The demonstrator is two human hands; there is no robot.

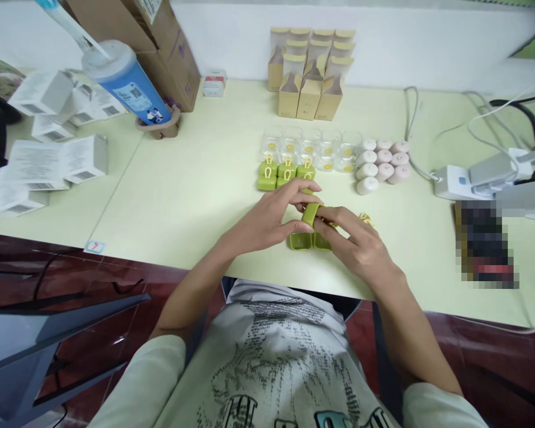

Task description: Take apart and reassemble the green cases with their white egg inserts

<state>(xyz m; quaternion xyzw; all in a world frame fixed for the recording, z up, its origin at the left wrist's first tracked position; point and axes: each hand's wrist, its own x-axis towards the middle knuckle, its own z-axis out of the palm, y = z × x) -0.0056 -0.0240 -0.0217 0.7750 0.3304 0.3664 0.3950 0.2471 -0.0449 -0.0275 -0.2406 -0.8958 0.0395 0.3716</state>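
Between my two hands is a small green case (pixel 311 214), tilted so its hollow side faces right. My left hand (pixel 274 215) grips it with thumb and fingers from the left. The fingers of my right hand (pixel 354 238) reach into or against its right side; their tips are partly hidden. Just below, green open caps (pixel 300 240) lie on the table with their hollows up. Beyond my left hand stand several green cases (pixel 267 181) with pale yellow loops on top. Some yellow loops (pixel 365 220) lie beside my right hand.
Clear plastic cases (pixel 311 141) and pale pink and white cylinders (pixel 384 157) stand in rows behind. Open cardboard boxes (pixel 311 98) are by the wall. At left are a blue cup (pixel 136 95) and white boxes (pixel 38 160); at right, a power strip (pixel 457 181) with cables.
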